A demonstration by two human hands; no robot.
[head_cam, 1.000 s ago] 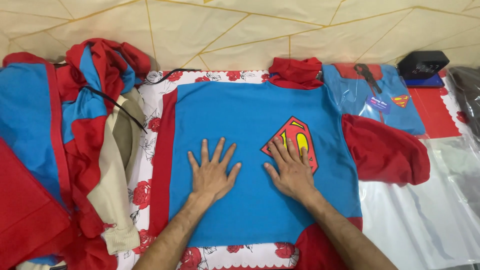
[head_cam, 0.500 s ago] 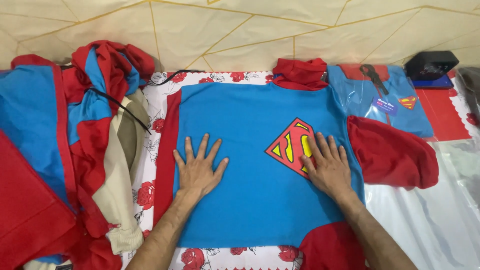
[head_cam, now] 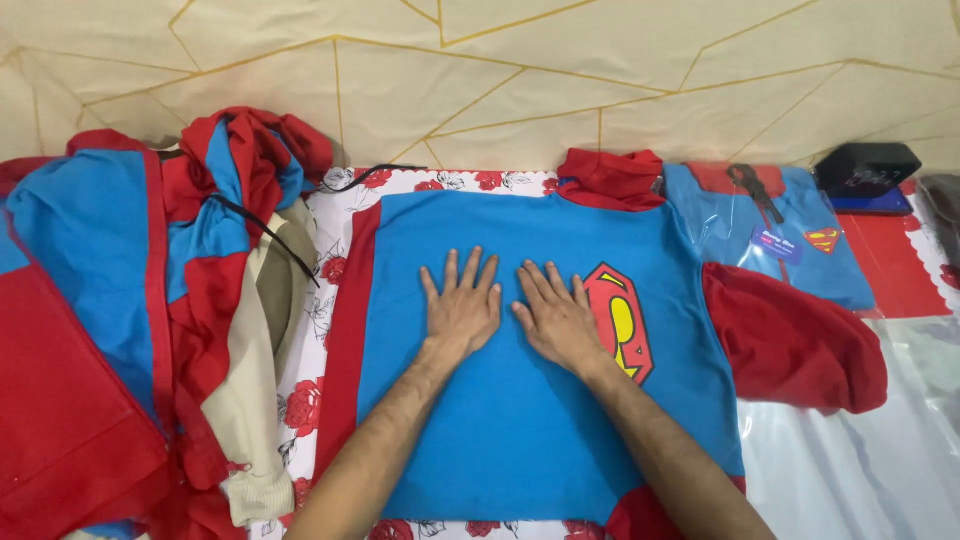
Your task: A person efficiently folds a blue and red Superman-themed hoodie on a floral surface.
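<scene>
A blue shirt (head_cam: 520,420) with red sleeves, a red collar and a red-and-yellow chest emblem (head_cam: 622,322) lies spread flat on a cloth printed with red roses (head_cam: 330,270). My left hand (head_cam: 462,305) rests palm down on the middle of the shirt, fingers spread. My right hand (head_cam: 556,318) lies flat right beside it, just left of the emblem. Neither hand holds anything. The right red sleeve (head_cam: 795,340) sticks out to the side.
A heap of red, blue and cream garments (head_cam: 140,300) fills the left side. A folded matching shirt in a clear bag (head_cam: 775,240) lies at the upper right, with a black box (head_cam: 868,168) beyond it. Clear plastic sheets (head_cam: 860,470) cover the lower right.
Both hands have slid inward over the shirt and now lie side by side at its middle. The right hand has moved left off the emblem. The view has shifted slightly.
</scene>
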